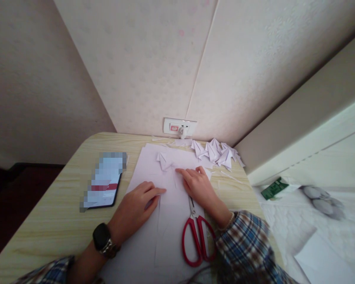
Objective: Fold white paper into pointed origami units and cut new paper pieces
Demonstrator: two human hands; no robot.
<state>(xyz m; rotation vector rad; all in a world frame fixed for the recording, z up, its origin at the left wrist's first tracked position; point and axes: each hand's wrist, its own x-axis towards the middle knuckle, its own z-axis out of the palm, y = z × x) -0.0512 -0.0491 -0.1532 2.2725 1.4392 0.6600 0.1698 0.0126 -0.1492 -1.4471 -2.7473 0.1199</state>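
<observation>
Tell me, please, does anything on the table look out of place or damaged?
Nothing looks spilled or damaged. Mildly untidy: paper scraps lie loose along the far edge of the table, beside the folded paper pieces.

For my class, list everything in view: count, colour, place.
walls: 2, pale, background
socket with plug: 1, white, wall
table: 1, pale wood, centre
phone: 1, dark-edged, left
sheets: several, white, table
folded papers: several, white, mostly back right
paper scraps: several, white, back
scissors: 1, red handles, on sheets
packet: 1, green, right
blurred shapes: several, grey, right
cover: 1, white, right
loose paper: 1, white, right
watch: 1, black, left wrist
sleeves: 2, plaid, both arms
left hand: 1, bare, over sheets
right hand: 1, bare, over sheets
</observation>
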